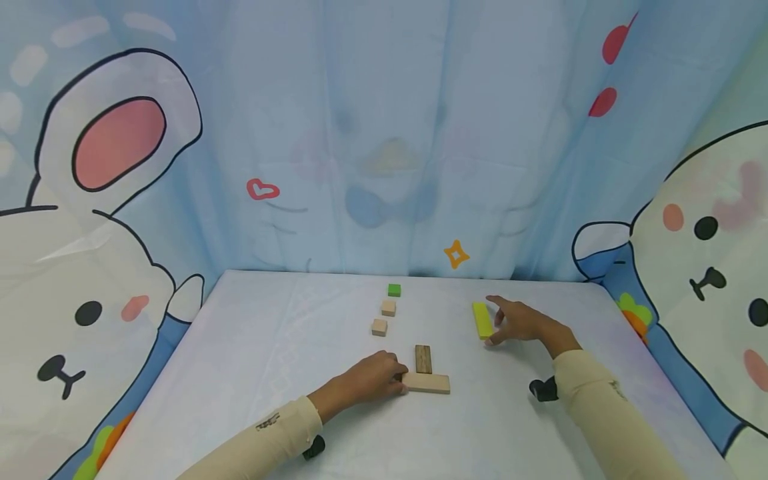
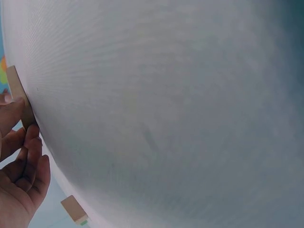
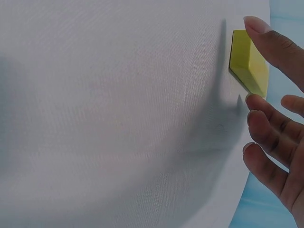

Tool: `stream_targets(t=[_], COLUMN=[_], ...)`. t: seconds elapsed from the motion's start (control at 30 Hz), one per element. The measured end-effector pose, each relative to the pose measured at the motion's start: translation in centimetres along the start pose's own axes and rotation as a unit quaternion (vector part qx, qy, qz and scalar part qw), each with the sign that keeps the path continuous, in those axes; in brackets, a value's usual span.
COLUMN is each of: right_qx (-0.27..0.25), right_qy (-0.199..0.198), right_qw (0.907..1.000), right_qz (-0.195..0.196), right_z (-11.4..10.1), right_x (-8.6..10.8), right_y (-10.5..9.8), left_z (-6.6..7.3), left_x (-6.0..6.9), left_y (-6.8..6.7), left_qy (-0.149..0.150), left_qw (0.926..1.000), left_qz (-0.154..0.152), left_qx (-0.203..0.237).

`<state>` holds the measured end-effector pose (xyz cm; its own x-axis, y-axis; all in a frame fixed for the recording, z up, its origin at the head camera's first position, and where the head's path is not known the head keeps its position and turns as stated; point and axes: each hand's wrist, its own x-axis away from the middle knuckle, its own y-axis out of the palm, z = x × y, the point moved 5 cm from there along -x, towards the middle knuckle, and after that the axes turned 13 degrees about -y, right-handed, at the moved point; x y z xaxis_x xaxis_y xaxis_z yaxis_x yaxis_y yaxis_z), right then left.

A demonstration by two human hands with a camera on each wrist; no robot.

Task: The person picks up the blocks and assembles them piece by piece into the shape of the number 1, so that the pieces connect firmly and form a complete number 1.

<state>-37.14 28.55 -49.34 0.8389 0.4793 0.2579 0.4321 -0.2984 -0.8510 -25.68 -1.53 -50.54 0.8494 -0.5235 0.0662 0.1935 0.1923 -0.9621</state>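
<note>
My left hand [image 1: 373,379] pinches the left end of a plain light wooden block [image 1: 429,383], which lies crosswise on the table. In the left wrist view the thumb and fingertips meet that wooden block [image 2: 21,97] at the left edge. A darker brown wooden block [image 1: 423,359] lies lengthwise just behind it, its near end at the light block's far side. To the right, a yellow block [image 1: 482,321] lies on the table. My right hand [image 1: 521,321] is beside it, thumb and index finger spread near its two ends; the right wrist view shows the yellow block [image 3: 249,64] between them, ungripped.
Two small wooden cubes [image 1: 379,327] and a green cube [image 1: 394,290] stand in a slanting row behind the left hand. The white table [image 1: 270,333] ends at a blue cartoon-print curtain [image 1: 384,133]. Dark wrist-camera parts [image 1: 543,389] show below the sleeves.
</note>
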Motion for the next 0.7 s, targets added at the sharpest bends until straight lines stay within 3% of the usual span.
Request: stream_targets(t=[0.7], right_qx=[-0.001], right_qy=[0.011], right_qw=[0.9999], right_qz=[-0.001], right_z=[1.0], right_x=[-1.5], right_y=[0.7], left_z=[0.0], left_x=[0.0], left_y=[0.1], left_qy=[0.004], left_qw=[0.9999], left_qz=[0.006], left_qx=[-0.01])
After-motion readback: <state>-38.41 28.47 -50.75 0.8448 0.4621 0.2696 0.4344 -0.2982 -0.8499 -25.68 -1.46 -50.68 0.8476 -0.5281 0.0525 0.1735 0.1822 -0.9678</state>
